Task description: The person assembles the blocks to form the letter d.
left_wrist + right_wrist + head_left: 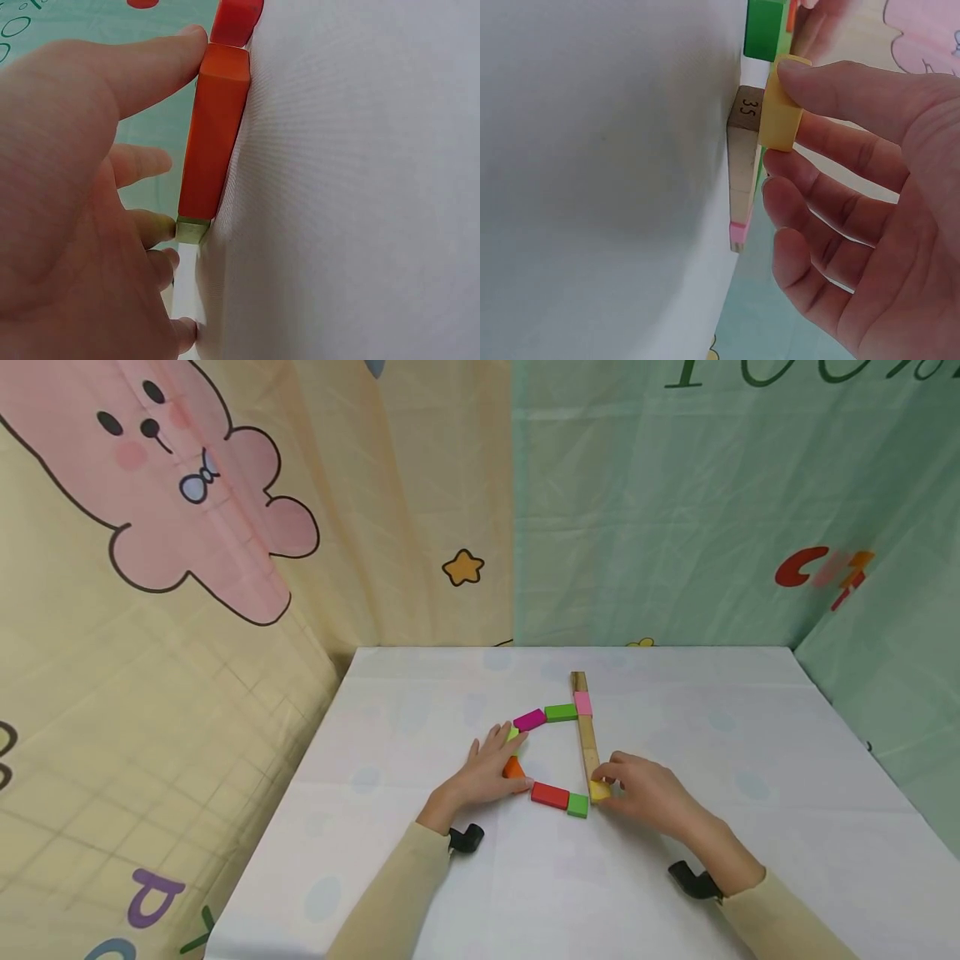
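Observation:
Between the thumb and fingers of my right hand (651, 789) is a yellow block (599, 791). In the right wrist view, it is against the upper side of a plain wooden block (746, 109) marked 35, at the near end of a straight wooden row (587, 739). My left hand (486, 774), fingers fairly straight, touches the orange block (214, 139) with its thumb and reaches the lime block (513, 733) with its fingers. From there a curve runs through magenta (529, 720) and green blocks (560, 713) to the row, and nearer me through a red block (550, 796).
A small green block (577, 806) lies beside the red one, near the row's near end. Set into the row farther off is a pink block (582, 703). The white table (360, 877) is backed by printed curtains (652, 527). Both wrists carry black mounts (467, 838).

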`<state>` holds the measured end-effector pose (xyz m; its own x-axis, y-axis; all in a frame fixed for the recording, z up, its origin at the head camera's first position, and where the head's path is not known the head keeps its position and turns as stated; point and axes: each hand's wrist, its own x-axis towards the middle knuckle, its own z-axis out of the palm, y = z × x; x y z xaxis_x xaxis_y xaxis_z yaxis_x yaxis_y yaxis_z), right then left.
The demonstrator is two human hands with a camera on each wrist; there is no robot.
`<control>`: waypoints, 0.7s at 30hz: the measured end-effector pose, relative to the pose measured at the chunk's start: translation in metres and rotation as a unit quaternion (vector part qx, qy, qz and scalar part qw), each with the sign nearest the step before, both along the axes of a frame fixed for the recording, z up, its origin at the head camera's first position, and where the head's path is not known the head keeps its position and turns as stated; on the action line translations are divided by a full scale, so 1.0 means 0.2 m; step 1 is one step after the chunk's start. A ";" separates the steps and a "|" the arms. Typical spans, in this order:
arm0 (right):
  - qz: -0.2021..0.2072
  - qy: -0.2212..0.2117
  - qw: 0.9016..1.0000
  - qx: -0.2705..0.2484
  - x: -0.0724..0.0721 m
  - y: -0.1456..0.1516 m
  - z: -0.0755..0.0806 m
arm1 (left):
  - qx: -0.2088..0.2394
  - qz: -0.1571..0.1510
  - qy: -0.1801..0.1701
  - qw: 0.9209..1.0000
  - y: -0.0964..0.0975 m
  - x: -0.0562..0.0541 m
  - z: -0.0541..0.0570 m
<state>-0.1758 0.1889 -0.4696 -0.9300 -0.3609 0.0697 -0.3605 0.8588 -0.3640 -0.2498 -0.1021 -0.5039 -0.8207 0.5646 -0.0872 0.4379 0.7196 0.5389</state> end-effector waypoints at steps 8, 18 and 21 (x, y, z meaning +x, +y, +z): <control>-0.003 -0.005 1.000 0.000 0.03 -0.01 0.00 | 0.002 -0.001 -0.002 1.000 0.00 0.00 0.00; -0.004 -0.003 1.000 0.008 0.04 -0.02 -0.03 | 0.000 -0.001 0.002 1.000 0.00 0.00 0.00; -0.004 -0.002 1.000 0.011 0.04 -0.02 -0.04 | -0.002 -0.002 0.002 1.000 0.00 0.00 0.00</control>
<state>-0.1684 0.1839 -0.4774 -0.9334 -0.3543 0.0576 -0.3515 0.8697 -0.3464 -0.2489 -0.1027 -0.5042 -0.8189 0.5674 -0.0864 0.4429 0.7205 0.5337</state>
